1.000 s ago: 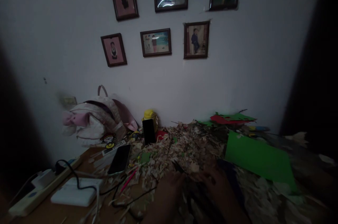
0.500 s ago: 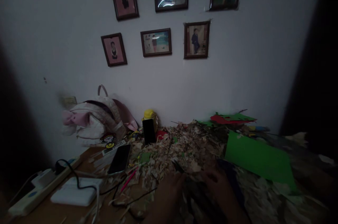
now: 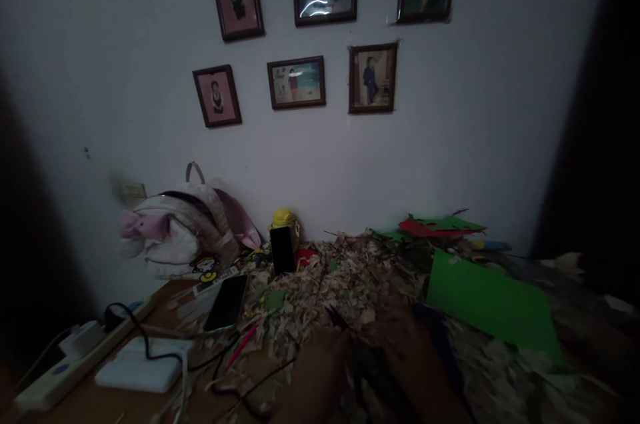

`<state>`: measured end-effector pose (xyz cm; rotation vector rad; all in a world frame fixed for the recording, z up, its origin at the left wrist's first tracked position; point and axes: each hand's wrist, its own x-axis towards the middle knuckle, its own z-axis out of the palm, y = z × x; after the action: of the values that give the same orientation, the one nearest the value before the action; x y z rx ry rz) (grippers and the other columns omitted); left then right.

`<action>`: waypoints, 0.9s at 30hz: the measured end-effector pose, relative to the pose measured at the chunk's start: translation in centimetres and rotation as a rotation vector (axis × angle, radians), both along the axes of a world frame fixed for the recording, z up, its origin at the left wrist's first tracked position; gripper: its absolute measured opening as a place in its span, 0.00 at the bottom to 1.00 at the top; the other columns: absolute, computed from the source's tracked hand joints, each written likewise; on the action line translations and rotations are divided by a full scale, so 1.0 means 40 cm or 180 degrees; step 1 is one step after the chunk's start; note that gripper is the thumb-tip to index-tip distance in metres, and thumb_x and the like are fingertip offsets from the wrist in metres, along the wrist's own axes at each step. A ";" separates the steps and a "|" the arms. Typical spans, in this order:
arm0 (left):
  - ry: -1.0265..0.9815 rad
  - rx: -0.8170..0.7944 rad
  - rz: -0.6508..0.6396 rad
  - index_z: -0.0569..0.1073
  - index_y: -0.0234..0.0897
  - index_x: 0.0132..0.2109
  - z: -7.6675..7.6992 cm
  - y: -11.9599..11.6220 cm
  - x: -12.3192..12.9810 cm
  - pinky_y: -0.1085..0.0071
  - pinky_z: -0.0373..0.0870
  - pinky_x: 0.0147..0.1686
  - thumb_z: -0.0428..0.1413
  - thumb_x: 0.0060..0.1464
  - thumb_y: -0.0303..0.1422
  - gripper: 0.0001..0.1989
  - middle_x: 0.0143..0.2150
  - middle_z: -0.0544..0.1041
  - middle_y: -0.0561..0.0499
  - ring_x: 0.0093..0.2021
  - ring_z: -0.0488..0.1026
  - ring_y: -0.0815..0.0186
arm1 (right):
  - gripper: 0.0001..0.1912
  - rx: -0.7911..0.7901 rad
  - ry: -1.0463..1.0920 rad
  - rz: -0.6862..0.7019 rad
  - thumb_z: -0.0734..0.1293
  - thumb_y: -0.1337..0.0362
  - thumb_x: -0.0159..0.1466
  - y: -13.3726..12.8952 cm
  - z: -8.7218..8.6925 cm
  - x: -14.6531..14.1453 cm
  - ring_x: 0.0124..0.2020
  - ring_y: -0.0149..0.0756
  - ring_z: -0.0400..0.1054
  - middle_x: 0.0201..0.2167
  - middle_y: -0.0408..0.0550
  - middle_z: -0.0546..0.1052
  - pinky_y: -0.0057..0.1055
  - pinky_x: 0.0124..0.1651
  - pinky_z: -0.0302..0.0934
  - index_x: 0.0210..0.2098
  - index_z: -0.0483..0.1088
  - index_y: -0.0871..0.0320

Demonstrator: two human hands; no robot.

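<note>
The scene is dim, and both hands are dark. My left hand [image 3: 324, 359] is closed at the lower middle. A dark pointed tool [image 3: 337, 317], possibly scissors, sticks out past its fingertips toward the scraps. My right hand [image 3: 400, 336] lies to the right, over the near edge of the scrap heap; its fingers are blurred and I cannot make out what they touch. Dark material lies between my wrists, its kind unclear. Ahead of both hands spreads a heap of pale paper-like scraps [image 3: 345, 274]. A dark blue thing [image 3: 435, 327] lies beside my right wrist.
A green sheet [image 3: 493, 304] lies on the right, with red and green sheets [image 3: 440, 225] behind. On the left are a phone [image 3: 227, 303], pink pen [image 3: 243, 343], white box [image 3: 143, 364], power strip [image 3: 45, 387] and backpack [image 3: 180, 224]. Another phone [image 3: 283, 251] stands upright.
My right hand has moved slightly forward and left over the scraps. My left hand stays nearly in place, with the dark tip still showing. The view has tipped up slightly.
</note>
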<state>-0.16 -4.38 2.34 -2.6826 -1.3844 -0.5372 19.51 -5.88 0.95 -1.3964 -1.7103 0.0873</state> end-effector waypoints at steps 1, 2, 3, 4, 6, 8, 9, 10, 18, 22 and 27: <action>-0.0016 -0.0011 -0.0010 0.69 0.39 0.52 0.001 -0.002 0.001 0.64 0.70 0.44 0.51 0.49 0.18 0.24 0.47 0.76 0.45 0.46 0.73 0.57 | 0.11 -0.0029 -0.0098 -0.0023 0.60 0.59 0.61 0.001 -0.001 0.001 0.42 0.39 0.66 0.39 0.48 0.73 0.35 0.47 0.60 0.36 0.74 0.50; -0.0028 -0.0045 -0.0023 0.69 0.39 0.52 0.003 -0.004 0.001 0.65 0.70 0.44 0.51 0.49 0.18 0.23 0.47 0.76 0.46 0.45 0.73 0.58 | 0.11 -0.0055 -0.0227 -0.0027 0.60 0.59 0.61 0.001 0.000 0.001 0.42 0.40 0.66 0.40 0.49 0.72 0.36 0.48 0.60 0.36 0.74 0.50; -0.0035 -0.0089 -0.0041 0.69 0.39 0.52 0.005 -0.006 0.002 0.65 0.70 0.44 0.51 0.49 0.18 0.23 0.46 0.76 0.46 0.45 0.73 0.58 | 0.11 -0.0085 -0.0383 0.0001 0.60 0.59 0.62 0.000 0.002 0.001 0.43 0.41 0.65 0.40 0.49 0.72 0.38 0.49 0.59 0.37 0.74 0.50; -0.0037 -0.0127 -0.0055 0.69 0.39 0.52 0.008 -0.009 0.002 0.66 0.70 0.44 0.51 0.50 0.18 0.23 0.46 0.76 0.46 0.45 0.73 0.59 | 0.11 -0.0104 -0.0533 0.0007 0.60 0.59 0.62 -0.001 0.005 0.001 0.44 0.42 0.65 0.41 0.49 0.72 0.39 0.49 0.58 0.37 0.74 0.49; -0.0022 -0.0167 -0.0112 0.68 0.39 0.53 0.014 -0.014 0.002 0.67 0.70 0.45 0.51 0.50 0.18 0.23 0.47 0.76 0.47 0.45 0.73 0.60 | 0.12 -0.0148 -0.0757 0.0023 0.59 0.60 0.63 -0.006 0.015 -0.002 0.45 0.42 0.65 0.42 0.49 0.72 0.40 0.49 0.58 0.38 0.73 0.47; -0.0008 -0.0151 -0.0157 0.68 0.39 0.53 0.019 -0.019 0.002 0.68 0.69 0.46 0.51 0.49 0.18 0.24 0.47 0.75 0.47 0.45 0.73 0.61 | 0.12 -0.0163 -0.0872 0.0004 0.58 0.60 0.64 -0.013 0.026 -0.006 0.45 0.42 0.65 0.43 0.49 0.72 0.39 0.46 0.60 0.38 0.73 0.47; 0.0003 -0.0144 -0.0166 0.67 0.39 0.53 0.021 -0.021 0.002 0.68 0.69 0.46 0.51 0.50 0.18 0.24 0.48 0.75 0.47 0.45 0.73 0.61 | 0.12 -0.0138 -0.0903 -0.0007 0.57 0.61 0.64 -0.015 0.030 -0.009 0.44 0.42 0.66 0.42 0.49 0.72 0.38 0.45 0.61 0.38 0.73 0.48; 0.0008 -0.0145 -0.0163 0.67 0.39 0.54 0.024 -0.022 0.002 0.68 0.69 0.46 0.51 0.50 0.18 0.24 0.48 0.75 0.47 0.45 0.73 0.62 | 0.12 -0.0085 -0.0926 -0.0008 0.58 0.62 0.64 -0.017 0.033 -0.011 0.44 0.41 0.66 0.41 0.49 0.72 0.37 0.45 0.61 0.37 0.73 0.48; 0.0048 -0.0090 -0.0161 0.67 0.39 0.53 0.013 -0.018 0.000 0.67 0.69 0.46 0.51 0.49 0.17 0.24 0.48 0.75 0.46 0.46 0.72 0.60 | 0.10 0.0208 -0.1380 -0.0092 0.60 0.65 0.62 -0.003 0.007 -0.006 0.40 0.42 0.67 0.38 0.48 0.73 0.39 0.43 0.61 0.37 0.72 0.48; 0.0041 -0.0021 -0.0162 0.68 0.38 0.53 0.006 -0.019 0.001 0.67 0.69 0.45 0.50 0.49 0.17 0.24 0.48 0.75 0.46 0.46 0.73 0.60 | 0.11 0.0350 -0.1487 -0.0146 0.62 0.66 0.60 -0.001 0.001 -0.004 0.42 0.44 0.66 0.39 0.48 0.72 0.41 0.44 0.60 0.39 0.72 0.45; 0.0076 -0.0047 -0.0130 0.68 0.40 0.53 0.021 -0.027 0.004 0.68 0.70 0.45 0.50 0.49 0.16 0.25 0.48 0.75 0.47 0.45 0.73 0.60 | 0.11 0.0069 -0.1469 -0.0041 0.60 0.67 0.62 -0.004 0.006 -0.006 0.43 0.43 0.65 0.41 0.50 0.71 0.41 0.45 0.61 0.40 0.71 0.46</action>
<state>-0.01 -5.47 3.18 -2.7251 -1.3356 -0.4986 19.28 -6.02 1.20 -1.4899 -2.0658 -0.2810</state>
